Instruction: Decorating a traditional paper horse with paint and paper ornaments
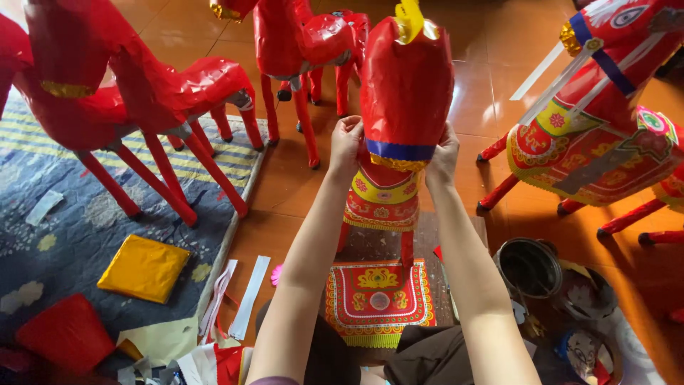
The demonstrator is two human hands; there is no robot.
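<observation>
At nine o'clock we see a plain red paper horse (pixel 153 93) standing half on the blue mat (pixel 64 214), whose edge runs down toward six, with a folded yellow sheet (pixel 142 269) and white paper strips (pixel 246 298) beside it. At centre, our left hand (pixel 347 146) grips the left side of the neck of the red paper horse we are working on (pixel 405 85), fingers pressed at its blue and gold collar (pixel 399 153); our right hand (pixel 443 157) clasps the opposite side. A patterned red panel (pixel 378 294) lies on the floor below at six. Bare tile opens at twelve and between the figures. At three stands a decorated horse (pixel 591 150), with a dark tin (pixel 529 269) at four.
</observation>
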